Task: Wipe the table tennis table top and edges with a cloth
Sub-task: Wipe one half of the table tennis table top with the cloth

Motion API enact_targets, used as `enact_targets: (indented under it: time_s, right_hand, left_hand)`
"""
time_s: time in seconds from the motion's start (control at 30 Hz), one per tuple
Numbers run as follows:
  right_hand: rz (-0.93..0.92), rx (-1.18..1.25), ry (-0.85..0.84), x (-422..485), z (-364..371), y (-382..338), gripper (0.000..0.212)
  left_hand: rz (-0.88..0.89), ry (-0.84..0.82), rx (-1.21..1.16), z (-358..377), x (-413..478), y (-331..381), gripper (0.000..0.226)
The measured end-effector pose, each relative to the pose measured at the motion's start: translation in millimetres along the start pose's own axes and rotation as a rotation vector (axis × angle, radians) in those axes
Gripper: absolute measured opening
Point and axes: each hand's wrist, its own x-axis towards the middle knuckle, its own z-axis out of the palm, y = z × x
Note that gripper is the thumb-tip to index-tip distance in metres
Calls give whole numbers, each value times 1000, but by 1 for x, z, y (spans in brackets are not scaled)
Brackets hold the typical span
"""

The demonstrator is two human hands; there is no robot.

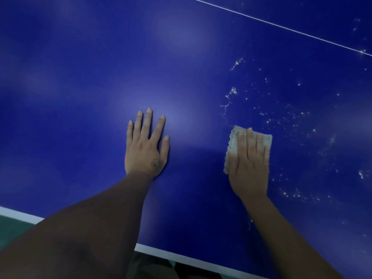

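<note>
Grey rectangular cloth (pixel 233 144) is pressed onto the blue table top (pixel 80 77), right of centre, under the flat-fingered right hand (pixel 249 164); the left hand (pixel 145 150) is laid flat, empty.

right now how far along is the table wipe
Done, by the look of it: the blue table top left of the cloth shows no specks. In hand: the right hand presses the cloth flat beside the white specks, while the left hand rests flat. Left: the specks to the right, and probably the white edge.
</note>
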Motion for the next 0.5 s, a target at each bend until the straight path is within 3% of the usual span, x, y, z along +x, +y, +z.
enact_targets:
  time_s: [0.1,0.23,0.33,0.5]
  right_hand:
    - [2,2,16,15,-1,-36,65]
    - [-174,38,57,56,6,-86,64]
    - [-251,50,64,81,7,-78,63]
    - [-44,53,55,86,-4,-5,65]
  left_hand:
    - [-2,2,-10,-1,0,0,61]
    - [-3,19,-30,-2,0,0,61]
    - [-2,22,-19,0,0,0,61]
    - [-6,32,-25,1,0,0,61]
